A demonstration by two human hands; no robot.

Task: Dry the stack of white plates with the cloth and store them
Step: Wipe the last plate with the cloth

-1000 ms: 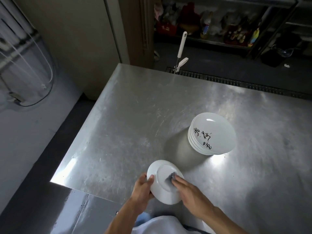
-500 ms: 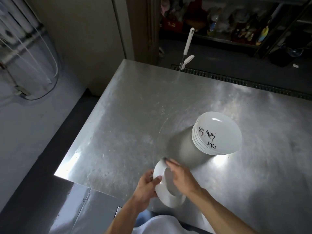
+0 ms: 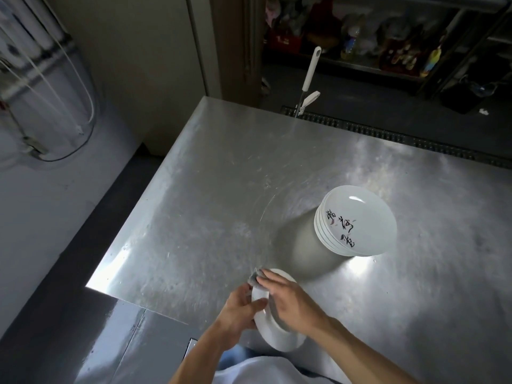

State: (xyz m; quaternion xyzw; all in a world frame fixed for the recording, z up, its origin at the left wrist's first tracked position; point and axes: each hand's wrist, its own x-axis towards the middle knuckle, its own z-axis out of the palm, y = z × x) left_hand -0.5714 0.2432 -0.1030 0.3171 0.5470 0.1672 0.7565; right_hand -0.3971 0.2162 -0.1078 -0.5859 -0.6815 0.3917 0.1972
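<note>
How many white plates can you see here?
About 6. One plate stands on edge near the table's front, gripped by the left hand while the right hand presses the cloth to it. Roughly five form the stack at its right; their rims blur; some may be hidden.

From my feed this looks like the back area of a commercial kitchen. I see a broad stainless-steel worktable (image 3: 249,176) with a scuffed top and a long floor drain grate (image 3: 388,133) running behind it. A white-handled cleaning tool (image 3: 311,70) stands at the far edge. Dark metal shelving (image 3: 360,62) beyond is crowded with bottles, white pipes (image 3: 41,76) run down the left wall, and a stack of white plates (image 3: 357,225) with brush lettering sits on the table.
</note>
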